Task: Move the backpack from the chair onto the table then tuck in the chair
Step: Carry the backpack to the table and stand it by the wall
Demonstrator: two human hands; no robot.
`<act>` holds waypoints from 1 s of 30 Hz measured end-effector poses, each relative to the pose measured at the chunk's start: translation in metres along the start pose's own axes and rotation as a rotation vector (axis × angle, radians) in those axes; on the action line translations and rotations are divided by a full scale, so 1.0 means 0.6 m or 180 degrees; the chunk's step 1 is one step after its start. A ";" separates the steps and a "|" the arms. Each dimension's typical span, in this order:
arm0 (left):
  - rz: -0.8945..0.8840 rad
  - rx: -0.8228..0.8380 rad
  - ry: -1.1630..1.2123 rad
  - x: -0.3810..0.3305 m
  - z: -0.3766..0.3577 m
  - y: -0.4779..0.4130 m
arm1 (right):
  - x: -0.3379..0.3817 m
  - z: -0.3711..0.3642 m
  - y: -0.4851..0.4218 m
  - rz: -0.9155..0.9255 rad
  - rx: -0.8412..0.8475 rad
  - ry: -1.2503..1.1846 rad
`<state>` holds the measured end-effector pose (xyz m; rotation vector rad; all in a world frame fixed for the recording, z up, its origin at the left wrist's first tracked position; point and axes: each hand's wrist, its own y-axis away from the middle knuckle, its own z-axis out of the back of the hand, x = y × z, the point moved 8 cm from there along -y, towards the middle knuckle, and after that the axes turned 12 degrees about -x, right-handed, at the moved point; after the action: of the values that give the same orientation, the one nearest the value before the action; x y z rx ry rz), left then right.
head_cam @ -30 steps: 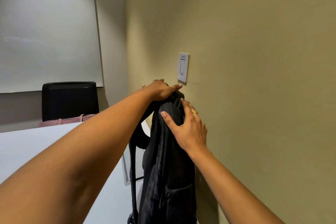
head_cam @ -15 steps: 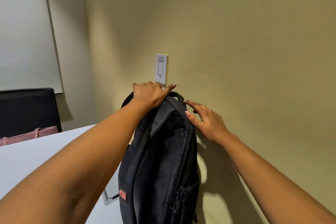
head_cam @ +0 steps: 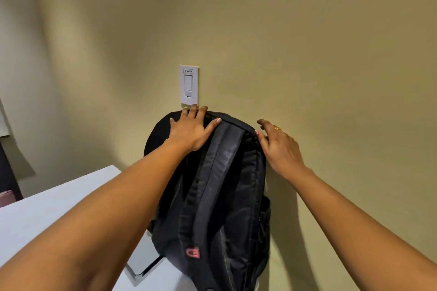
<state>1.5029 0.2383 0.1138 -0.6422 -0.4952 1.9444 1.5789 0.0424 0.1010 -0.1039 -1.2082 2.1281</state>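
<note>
Dark chair back (head_cam: pixel 4 168) at far left edge, mostly cut off. White table (head_cam: pixel 52 208) runs from lower left; its right edge meets the olive wall (head_cam: pixel 307 42). Black backpack (head_cam: pixel 222 196) stands upright at the table's right edge, back against the wall; base partly out of view, so contact with the table top is unclear. Left hand (head_cam: pixel 189 131) lies over the backpack's top left, fingers (head_cam: pixel 201 113) spread and draped over the crown, thumb on the shoulder strap; a loose hold rather than a clench. White light switch (head_cam: pixel 189 85) just above those fingers. Right hand (head_cam: pixel 279 146) at the backpack's upper right side, fingers (head_cam: pixel 264 124) released and slightly curled, thumb touching the fabric, ring (head_cam: pixel 277 128) visible.
</note>
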 end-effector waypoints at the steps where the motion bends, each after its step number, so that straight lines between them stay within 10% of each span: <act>1: 0.0003 0.0079 0.0265 0.005 -0.009 -0.001 | 0.011 0.006 0.003 0.0049 -0.0084 0.0028; 8: -0.0300 -0.0102 0.0489 0.035 -0.018 0.015 | 0.171 0.017 0.048 0.1888 -0.0377 0.0585; 12: 0.0173 -0.0259 0.0550 0.098 -0.011 0.039 | 0.209 -0.055 0.095 0.2629 0.0498 0.1235; 21: 0.0314 0.0083 0.0652 0.166 -0.011 0.061 | 0.184 -0.095 0.099 0.2136 0.1077 0.1742; 30: -0.0660 0.1140 -0.1147 0.129 0.117 -0.043 | 0.241 -0.062 0.047 0.0720 0.1142 0.0143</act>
<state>1.4480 0.3148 0.1660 -0.0092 -0.3992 1.8899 1.4680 0.1457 0.0939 -0.1329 -0.8026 2.4918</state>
